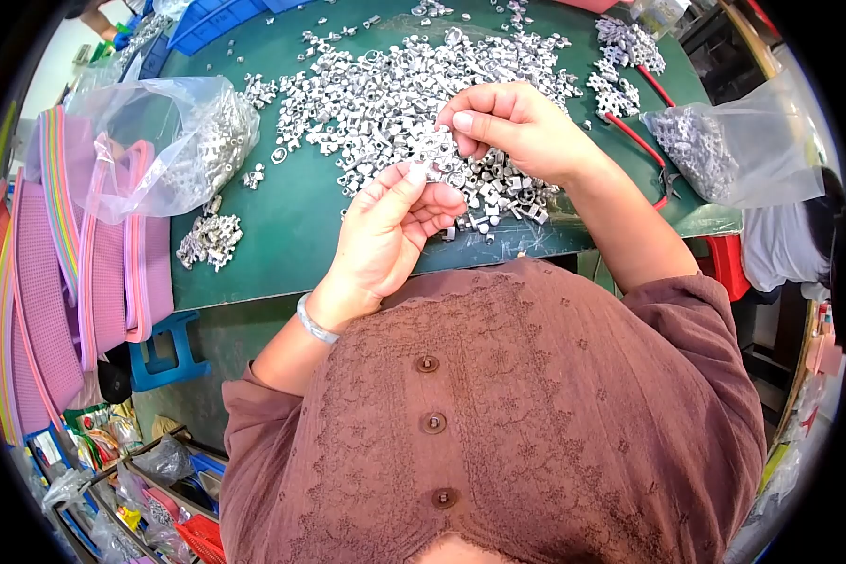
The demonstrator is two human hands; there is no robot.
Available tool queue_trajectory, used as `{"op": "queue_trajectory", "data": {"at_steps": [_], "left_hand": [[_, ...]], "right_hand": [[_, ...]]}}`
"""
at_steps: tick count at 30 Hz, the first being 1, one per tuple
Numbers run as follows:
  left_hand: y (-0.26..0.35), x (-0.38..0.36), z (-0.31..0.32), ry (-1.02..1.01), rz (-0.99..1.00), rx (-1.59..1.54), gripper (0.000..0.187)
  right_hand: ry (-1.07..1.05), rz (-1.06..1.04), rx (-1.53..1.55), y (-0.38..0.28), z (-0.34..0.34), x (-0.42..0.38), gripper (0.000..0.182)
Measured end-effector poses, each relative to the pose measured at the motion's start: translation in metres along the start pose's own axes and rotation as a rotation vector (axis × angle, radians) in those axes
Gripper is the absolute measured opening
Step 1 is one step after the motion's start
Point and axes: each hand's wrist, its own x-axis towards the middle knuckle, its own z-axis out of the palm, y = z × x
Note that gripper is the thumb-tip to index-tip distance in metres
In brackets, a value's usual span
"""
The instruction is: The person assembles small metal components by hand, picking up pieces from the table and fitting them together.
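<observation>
A wide heap of small silver metal parts [385,103] is spread over the green tabletop [291,221]. My left hand [381,221], with a bracelet at its wrist, is closed above the near side of the heap. Between its thumb and index finger is a small metal part [425,169]. Slightly farther off and to the right, my right hand [517,127] is held in a pinch over the heap. Whatever its fingertips hold is too small to make out. The two hands are close together but apart.
A clear plastic bag of metal parts [202,141] lies on the left, beside a small pile [211,239]. Toward the right are red-handled pliers [639,139], clustered castings [620,70] and another filled bag [705,150]. Blue bins [211,23] stand behind; pink striped bags [85,244] hang left.
</observation>
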Motion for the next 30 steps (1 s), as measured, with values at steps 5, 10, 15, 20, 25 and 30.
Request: {"op": "queue_trajectory", "data": {"at_steps": [5, 10, 15, 20, 25, 30], "left_hand": [[0.0001, -0.0008, 0.0011, 0.006, 0.018, 0.025, 0.013], [-0.0017, -0.0004, 0.001, 0.015, 0.07, 0.075, 0.012], [-0.0027, 0.0001, 0.0009, 0.065, 0.132, 0.197, 0.011], [-0.0037, -0.0001, 0.0028, 0.077, 0.222, 0.316, 0.011], [-0.0026, -0.0013, 0.0068, 0.104, 0.233, 0.353, 0.011], [-0.0027, -0.0016, 0.0058, 0.093, 0.244, 0.362, 0.013]], "right_hand": [[-0.036, 0.008, 0.003, -0.0007, -0.0015, -0.0005, 0.017], [-0.046, 0.008, -0.01, -0.002, -0.0016, -0.0011, 0.017], [-0.056, 0.003, -0.008, -0.0011, -0.0017, -0.0012, 0.016], [-0.072, -0.024, 0.009, 0.0013, -0.002, -0.0015, 0.015], [-0.072, -0.012, 0.023, 0.0003, -0.0017, -0.0031, 0.015], [-0.051, -0.032, 0.03, 0.001, -0.0008, -0.004, 0.016]]}}
